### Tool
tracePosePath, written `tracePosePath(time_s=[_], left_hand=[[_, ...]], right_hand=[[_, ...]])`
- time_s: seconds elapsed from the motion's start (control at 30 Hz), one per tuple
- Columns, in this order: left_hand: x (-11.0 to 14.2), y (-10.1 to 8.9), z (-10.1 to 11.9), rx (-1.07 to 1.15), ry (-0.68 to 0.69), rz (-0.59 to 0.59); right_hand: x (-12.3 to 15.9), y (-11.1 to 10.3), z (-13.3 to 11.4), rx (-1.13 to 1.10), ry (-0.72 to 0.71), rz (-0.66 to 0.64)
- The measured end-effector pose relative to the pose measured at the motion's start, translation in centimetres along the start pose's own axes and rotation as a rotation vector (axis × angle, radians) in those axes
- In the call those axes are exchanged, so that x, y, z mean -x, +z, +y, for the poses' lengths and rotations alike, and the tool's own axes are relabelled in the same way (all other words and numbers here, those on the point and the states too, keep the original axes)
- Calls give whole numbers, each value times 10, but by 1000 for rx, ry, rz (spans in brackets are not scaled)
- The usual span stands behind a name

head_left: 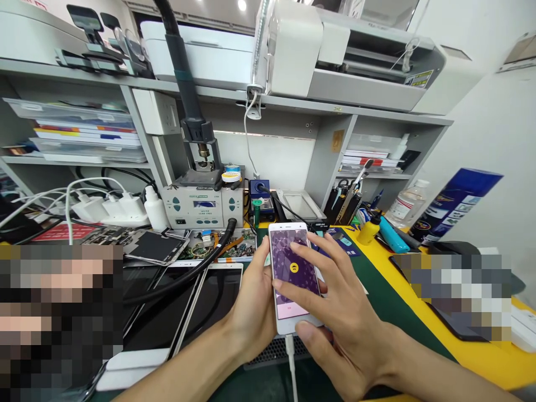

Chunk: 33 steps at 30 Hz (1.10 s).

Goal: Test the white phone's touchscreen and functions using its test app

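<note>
A white smartphone stands tilted up in the middle of the head view. Its lit screen shows a purple pattern, a round yellow icon and a pink band below. My left hand grips the phone along its left edge, thumb upright beside the frame. Over the screen, my right hand has its fingers spread, with fingertips at or just above the glass; contact is hard to confirm. Its thumb lies near the phone's lower edge. A white cable is plugged into the bottom of the phone.
Behind the phone stands a rework station with a black hose crossing several dark-screened tablets. Circuit boards lie before it. On the right are a yellow bottle, a clear bottle and a blue spray can.
</note>
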State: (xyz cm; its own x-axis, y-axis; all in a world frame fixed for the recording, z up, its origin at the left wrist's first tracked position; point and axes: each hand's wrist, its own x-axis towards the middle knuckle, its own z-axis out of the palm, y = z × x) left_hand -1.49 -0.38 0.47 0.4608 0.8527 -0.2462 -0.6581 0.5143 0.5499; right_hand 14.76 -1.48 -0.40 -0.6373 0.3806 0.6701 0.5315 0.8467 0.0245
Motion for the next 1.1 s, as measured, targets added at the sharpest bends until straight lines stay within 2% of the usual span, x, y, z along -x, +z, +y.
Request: tracePosePath(time_s=[0.2,0.4,0.53,0.7,0.9,1.1], left_hand=[[-2,-4,0,-8,-75,-20],[-2,-3,1,5,-76,-25],[-2,-4,1,14,-42,-64],[-1,-4,0,25,0,-76],[-3,-4,2,4,-85,-91],[-1,-6,4,29,-101,-96]], right_hand=[[0,-1,0,-37,15,126],[-1,-3,-2,-54,13,152],[-1,-2,-2,-77,-20,127],[-1,-1,-1,-42,-52,28],[-1,-6,-5,-67,15,223],[-1,-8,-4,-68,73,320]])
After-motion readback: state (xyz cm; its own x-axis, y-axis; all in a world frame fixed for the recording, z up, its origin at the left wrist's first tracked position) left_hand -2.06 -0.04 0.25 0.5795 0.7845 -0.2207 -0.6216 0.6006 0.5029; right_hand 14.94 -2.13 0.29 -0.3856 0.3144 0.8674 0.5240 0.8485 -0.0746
